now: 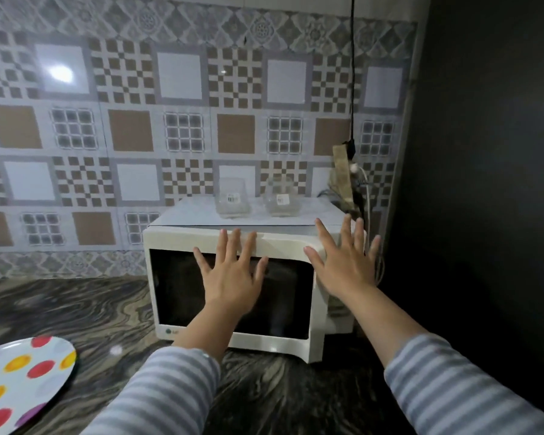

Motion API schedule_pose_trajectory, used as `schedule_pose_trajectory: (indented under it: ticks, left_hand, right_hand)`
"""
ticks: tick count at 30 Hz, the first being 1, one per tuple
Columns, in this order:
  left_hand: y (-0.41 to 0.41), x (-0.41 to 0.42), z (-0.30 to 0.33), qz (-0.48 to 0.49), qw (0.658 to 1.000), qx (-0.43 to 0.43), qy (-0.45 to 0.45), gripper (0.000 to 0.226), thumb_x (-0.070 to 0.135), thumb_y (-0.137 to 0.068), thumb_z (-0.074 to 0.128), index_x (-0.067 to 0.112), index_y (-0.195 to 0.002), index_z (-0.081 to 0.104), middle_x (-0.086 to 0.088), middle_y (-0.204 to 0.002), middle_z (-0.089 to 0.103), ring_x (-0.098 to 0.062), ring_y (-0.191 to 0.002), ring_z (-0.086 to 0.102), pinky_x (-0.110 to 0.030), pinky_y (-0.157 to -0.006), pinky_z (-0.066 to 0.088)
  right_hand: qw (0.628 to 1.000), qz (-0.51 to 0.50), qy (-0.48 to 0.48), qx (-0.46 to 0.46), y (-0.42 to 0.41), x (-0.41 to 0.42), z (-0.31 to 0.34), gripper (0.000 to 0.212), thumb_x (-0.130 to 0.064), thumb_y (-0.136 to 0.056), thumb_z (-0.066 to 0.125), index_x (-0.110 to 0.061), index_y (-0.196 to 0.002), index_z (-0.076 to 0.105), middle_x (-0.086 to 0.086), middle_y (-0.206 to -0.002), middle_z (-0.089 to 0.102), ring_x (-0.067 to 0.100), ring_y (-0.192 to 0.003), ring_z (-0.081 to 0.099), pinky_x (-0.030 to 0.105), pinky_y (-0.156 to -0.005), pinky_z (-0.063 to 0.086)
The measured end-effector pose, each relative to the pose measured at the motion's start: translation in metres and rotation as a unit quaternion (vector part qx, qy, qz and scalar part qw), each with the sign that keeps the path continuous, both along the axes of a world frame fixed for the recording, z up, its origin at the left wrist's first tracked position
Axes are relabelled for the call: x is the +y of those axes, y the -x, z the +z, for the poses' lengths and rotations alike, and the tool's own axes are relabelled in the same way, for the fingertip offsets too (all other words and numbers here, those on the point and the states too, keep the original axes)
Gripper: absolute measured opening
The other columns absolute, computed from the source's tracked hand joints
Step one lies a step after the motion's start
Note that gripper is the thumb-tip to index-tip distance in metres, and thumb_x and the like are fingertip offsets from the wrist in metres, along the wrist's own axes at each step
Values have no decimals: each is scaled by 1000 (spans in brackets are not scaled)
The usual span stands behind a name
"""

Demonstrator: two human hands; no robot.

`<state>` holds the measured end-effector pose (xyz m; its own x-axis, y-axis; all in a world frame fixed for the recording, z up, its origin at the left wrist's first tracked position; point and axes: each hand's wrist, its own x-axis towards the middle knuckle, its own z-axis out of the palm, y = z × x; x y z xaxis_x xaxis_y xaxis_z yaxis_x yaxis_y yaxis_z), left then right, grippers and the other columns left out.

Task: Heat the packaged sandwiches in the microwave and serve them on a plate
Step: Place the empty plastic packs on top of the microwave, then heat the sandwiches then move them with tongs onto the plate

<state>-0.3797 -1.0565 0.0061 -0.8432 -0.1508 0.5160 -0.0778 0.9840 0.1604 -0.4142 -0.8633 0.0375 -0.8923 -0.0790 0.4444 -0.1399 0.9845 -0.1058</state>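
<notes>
Before microwave [233, 296], left hand [231, 282], right hand [343, 265], fingers spread

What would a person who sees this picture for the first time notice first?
Two open hands, the left hand and the right hand, spread before a white microwave with its door shut, on a dark marbled counter. Two clear glass jars stand on top of it. A plate with coloured dots lies at the lower left.
</notes>
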Motion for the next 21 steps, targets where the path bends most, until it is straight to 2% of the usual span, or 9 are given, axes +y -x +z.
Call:
schedule_pose_trajectory:
  ticks: [10, 14, 17, 21]
  left_hand:
    - [37, 13, -4, 53, 998, 20, 31, 66, 62, -95, 11, 32, -152, -6, 3, -162, -10, -22, -145, -25, -64, -111, -13]
    - [44, 16, -3, 61, 995, 17, 73, 70, 60, -96, 11, 25, -152, -10, 2, -162, -10, -22, -146, -23, -64, -113, -8]
    - [52, 19, 9, 32, 994, 24, 106, 72, 61, -95, 13, 23, -153, -7, 1, -162, -6, -20, -148, -16, -62, -115, -7]
    - [67, 38, 19, -16, 989, 27, 145, 71, 61, -96, 13, 24, -152, -8, 0, -162, -11, -20, -147, -18, -59, -116, -8]
  right_hand:
    - [998, 67, 6, 15, 59, 9, -4, 64, -69, -92, 14, -46, -149, -5, 8, -160, -14, 30, -145, -21, 60, -112, -12]
    - [995, 98, 16, 20, 61, 12, -5, 64, -67, -91, 10, -43, -150, -3, 5, -161, -9, 27, -147, -17, 58, -113, -10]
    - [991, 123, 44, 37, 67, 17, -4, 61, -59, -94, 2, -39, -152, 5, 2, -162, 3, 20, -149, -6, 53, -117, -7]
    - [982, 134, 118, 66, 79, 35, 0, 56, -42, -102, 10, -21, -153, 20, 3, -160, 17, 16, -148, 5, 46, -120, 0]
